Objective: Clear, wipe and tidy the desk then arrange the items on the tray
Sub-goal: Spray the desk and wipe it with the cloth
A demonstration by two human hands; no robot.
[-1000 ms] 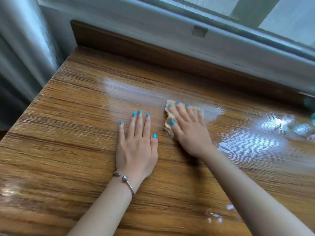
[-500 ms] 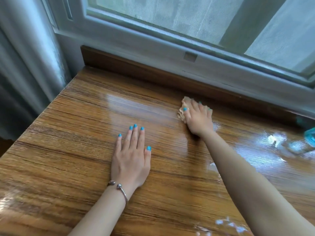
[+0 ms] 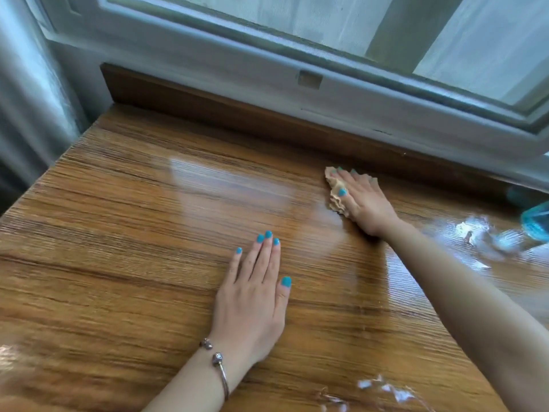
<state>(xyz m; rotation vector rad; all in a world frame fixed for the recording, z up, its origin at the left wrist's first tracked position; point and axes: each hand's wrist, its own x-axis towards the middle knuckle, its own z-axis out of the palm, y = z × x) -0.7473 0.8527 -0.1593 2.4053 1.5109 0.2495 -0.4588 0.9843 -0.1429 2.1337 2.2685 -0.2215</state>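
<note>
A glossy wooden desk (image 3: 133,233) fills the head view. My left hand (image 3: 252,295) lies flat on it near the middle, fingers straight and together, a silver bangle on the wrist. My right hand (image 3: 361,200) presses a crumpled tan cloth (image 3: 335,194) onto the desk near its far edge, fingers straight over it. Most of the cloth is hidden under the palm. No tray is in view.
A dark wooden ledge (image 3: 237,114) and a white window frame (image 3: 326,93) run along the back of the desk. A blue translucent object (image 3: 536,224) pokes in at the right edge. A grey curtain (image 3: 26,120) hangs at the left, beside the desk's left edge.
My right hand has pushed the cloth away from me, from the desk's middle to its far edge by the ledge. The left hand has stayed flat in place.
</note>
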